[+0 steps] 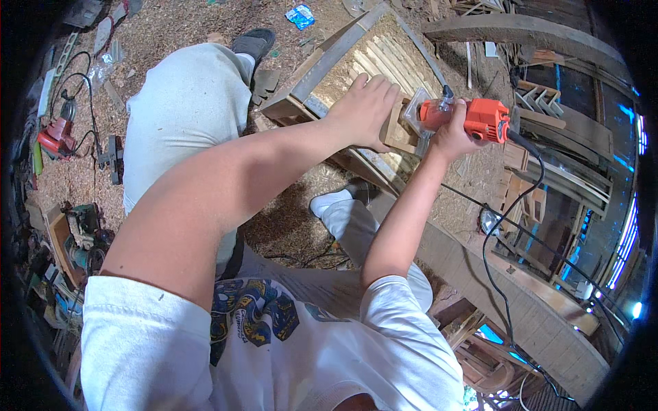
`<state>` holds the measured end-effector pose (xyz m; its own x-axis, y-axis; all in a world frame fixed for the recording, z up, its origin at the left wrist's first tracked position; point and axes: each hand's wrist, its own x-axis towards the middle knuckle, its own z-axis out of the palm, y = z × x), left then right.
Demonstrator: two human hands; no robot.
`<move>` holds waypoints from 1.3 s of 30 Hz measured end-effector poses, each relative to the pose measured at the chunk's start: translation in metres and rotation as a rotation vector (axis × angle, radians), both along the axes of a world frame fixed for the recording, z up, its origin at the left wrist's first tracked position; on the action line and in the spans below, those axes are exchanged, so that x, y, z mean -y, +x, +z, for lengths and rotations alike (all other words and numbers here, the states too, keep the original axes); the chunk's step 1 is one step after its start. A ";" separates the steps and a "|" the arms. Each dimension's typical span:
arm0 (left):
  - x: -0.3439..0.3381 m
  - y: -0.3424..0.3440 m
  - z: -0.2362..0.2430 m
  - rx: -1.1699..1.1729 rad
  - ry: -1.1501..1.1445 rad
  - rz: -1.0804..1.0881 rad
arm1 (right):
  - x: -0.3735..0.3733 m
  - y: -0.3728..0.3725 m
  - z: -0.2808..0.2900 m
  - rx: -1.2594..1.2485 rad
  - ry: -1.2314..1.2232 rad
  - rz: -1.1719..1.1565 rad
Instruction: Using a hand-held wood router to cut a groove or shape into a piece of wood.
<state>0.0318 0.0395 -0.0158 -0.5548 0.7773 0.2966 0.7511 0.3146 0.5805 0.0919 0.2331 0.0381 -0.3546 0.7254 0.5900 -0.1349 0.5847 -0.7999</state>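
My right hand is wrapped round an orange-red trim router with a clear base. The router's base is up against a small pale wooden frame piece. Across the other end of that piece lies my left hand, its fingers over the top and its thumb on the near side, holding it on the bench. Beneath both is a low wooden bench with a dark-edged rim, covered in sawdust. Thin wooden strips lie on it beyond my left hand. The router's bit is hidden.
A black cord runs from the router down the right side, near a long plank. Another red power tool lies on the shavings-covered floor at left. Stacked wooden parts stand at right. A blue wrapper lies at the far side.
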 end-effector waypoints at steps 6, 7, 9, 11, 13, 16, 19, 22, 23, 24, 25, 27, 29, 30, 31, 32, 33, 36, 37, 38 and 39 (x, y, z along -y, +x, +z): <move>0.000 0.001 -0.001 -0.012 -0.023 -0.006 | -0.005 0.000 -0.003 0.001 0.000 0.014; 0.000 0.001 -0.001 -0.022 -0.022 -0.001 | -0.006 0.001 -0.004 0.005 -0.006 0.026; 0.000 0.001 -0.002 -0.033 -0.022 0.004 | -0.007 0.003 -0.005 0.005 -0.010 0.022; 0.000 0.001 -0.003 -0.035 -0.009 -0.001 | -0.005 0.003 -0.004 0.005 -0.015 0.018; 0.000 0.001 -0.003 -0.031 -0.022 -0.004 | 0.000 0.000 -0.001 -0.001 -0.001 -0.007; -0.001 0.001 0.000 -0.014 -0.028 -0.016 | -0.006 0.000 -0.001 0.059 0.062 -0.039; 0.001 0.000 -0.004 -0.013 -0.024 -0.003 | 0.009 -0.004 0.003 0.015 -0.052 -0.003; -0.002 0.001 -0.003 -0.037 -0.015 0.004 | -0.001 0.004 0.000 0.002 -0.044 0.069; -0.001 0.001 -0.003 -0.054 -0.026 0.004 | -0.002 0.004 -0.001 0.002 -0.044 0.068; -0.001 0.001 -0.002 -0.055 -0.026 0.003 | -0.004 0.004 -0.002 0.007 -0.032 0.058; -0.001 0.001 -0.002 -0.046 -0.033 0.002 | -0.006 0.003 -0.003 0.013 -0.019 0.047; -0.001 0.001 -0.001 -0.035 -0.040 0.001 | -0.006 0.001 -0.002 0.057 0.014 0.021; 0.000 0.001 -0.001 -0.029 -0.050 -0.006 | -0.005 0.000 -0.001 0.100 0.049 -0.004; -0.001 0.001 -0.002 -0.030 -0.049 -0.004 | -0.005 0.000 -0.002 0.064 0.019 0.016; -0.001 0.002 -0.003 -0.034 -0.032 -0.002 | -0.004 0.000 -0.002 0.028 -0.010 0.036; -0.001 0.003 -0.003 -0.037 -0.015 0.001 | -0.002 0.001 -0.002 0.029 -0.011 0.037; -0.001 0.002 -0.003 -0.036 -0.016 0.001 | 0.001 0.002 -0.001 0.009 -0.019 0.034; -0.001 0.000 -0.002 0.002 -0.004 -0.017 | 0.002 0.005 -0.002 -0.023 -0.020 0.031; -0.001 0.001 -0.001 0.002 -0.011 -0.015 | 0.001 0.006 -0.002 -0.038 -0.014 0.033; 0.000 0.000 -0.002 0.001 -0.019 -0.010 | 0.002 0.007 -0.001 -0.038 -0.014 0.034; 0.000 0.000 -0.002 0.001 -0.019 -0.009 | 0.003 0.008 -0.001 -0.022 -0.027 0.036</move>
<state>0.0320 0.0394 -0.0176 -0.5483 0.7876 0.2810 0.7532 0.3192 0.5751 0.1003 0.2302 0.0375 -0.3683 0.7280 0.5782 -0.1732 0.5573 -0.8120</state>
